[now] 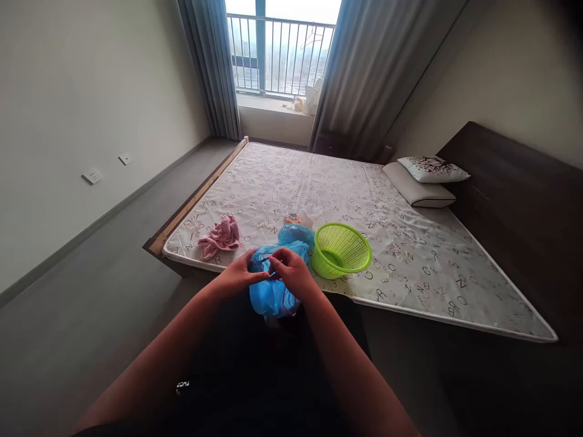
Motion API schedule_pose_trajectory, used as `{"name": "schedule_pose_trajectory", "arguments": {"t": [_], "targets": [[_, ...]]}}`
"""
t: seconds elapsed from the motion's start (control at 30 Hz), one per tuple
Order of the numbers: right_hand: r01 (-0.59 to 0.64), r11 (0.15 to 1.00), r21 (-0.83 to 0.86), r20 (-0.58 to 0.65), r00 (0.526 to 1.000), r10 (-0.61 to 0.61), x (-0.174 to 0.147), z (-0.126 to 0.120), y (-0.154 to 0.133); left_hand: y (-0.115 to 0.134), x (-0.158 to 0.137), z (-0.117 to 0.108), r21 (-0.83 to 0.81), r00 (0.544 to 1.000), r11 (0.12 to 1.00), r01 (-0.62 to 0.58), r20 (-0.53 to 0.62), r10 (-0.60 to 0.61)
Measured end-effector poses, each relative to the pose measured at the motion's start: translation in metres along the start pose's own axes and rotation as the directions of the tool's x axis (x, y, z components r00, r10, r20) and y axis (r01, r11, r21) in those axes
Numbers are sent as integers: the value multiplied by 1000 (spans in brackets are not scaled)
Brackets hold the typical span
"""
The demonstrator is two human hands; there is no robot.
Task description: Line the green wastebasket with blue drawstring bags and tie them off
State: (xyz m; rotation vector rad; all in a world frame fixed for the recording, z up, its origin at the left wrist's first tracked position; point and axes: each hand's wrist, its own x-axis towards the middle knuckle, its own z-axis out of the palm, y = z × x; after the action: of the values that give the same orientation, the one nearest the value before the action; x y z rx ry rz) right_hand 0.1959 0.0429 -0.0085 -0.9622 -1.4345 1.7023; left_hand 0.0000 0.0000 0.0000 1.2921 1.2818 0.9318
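Note:
A crumpled blue plastic bag (268, 298) sits at the mattress edge, close against my body. My left hand (241, 270) grips the bag's left upper side, its thumb stretched across the opening. Opposite it, my right hand (291, 270) has thumb and fingertips pinched on a thin pinkish-red cord, which trails down the bag's front. The bag's contents are hidden. Just behind it lies another blue plastic bag (294, 235). A lime-green plastic basket (344, 270) stands tilted to the right of my right hand. To the left, a pink towel (221, 237) lies bunched up.
The mattress (410, 267) has a letter print and sits in a wooden bed frame (200, 188). Clear plastic wrapping (314, 212) lies behind the basket. Two pillows (419, 185) rest near the dark headboard (510, 176). Grey floor (113, 261) runs along the left wall.

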Motion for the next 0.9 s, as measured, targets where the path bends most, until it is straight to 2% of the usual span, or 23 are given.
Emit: {"name": "schedule_pose_trajectory", "arguments": {"t": [0.07, 0.17, 0.27, 0.4, 0.47, 0.57, 0.7, 0.8, 0.9], "targets": [[-23, 1000, 13, 8, 1000, 23, -1, 2, -2, -3, 2, 9, 53, 995, 999, 0, -102, 5], [-7, 998, -59, -5, 1000, 6, -2, 2, -1, -8, 7, 19, 77, 972, 997, 3, -235, 15], [-26, 993, -115, 13, 1000, 28, -4, -1, 0, -16, 12, 19, 86, 971, 996, 2, -240, 19], [-50, 966, -253, 0, 999, 51, -8, -11, -5, -30, 15, 9, 134, 957, 990, 40, -289, 1], [-7, 929, -370, -19, 1000, -1, -10, -17, -12, -37, 15, 2, 216, 937, 975, 55, -348, 25], [80, 867, -492, -2, 996, -92, -15, -27, -28, -44, 12, -6, 403, 906, 913, 61, -407, 119], [75, 873, -482, -27, 995, -100, -22, -45, -49, -53, 9, -18, 597, 868, 795, 110, -447, 215], [69, 877, -475, -105, 985, -135, -28, -62, -59, -62, 6, -30, 623, 859, 752, 215, -486, 158], [74, 899, -432, -193, 966, -173, -33, -79, -63, -71, 3, -43, 513, 869, 828, 225, -490, 67]]}}
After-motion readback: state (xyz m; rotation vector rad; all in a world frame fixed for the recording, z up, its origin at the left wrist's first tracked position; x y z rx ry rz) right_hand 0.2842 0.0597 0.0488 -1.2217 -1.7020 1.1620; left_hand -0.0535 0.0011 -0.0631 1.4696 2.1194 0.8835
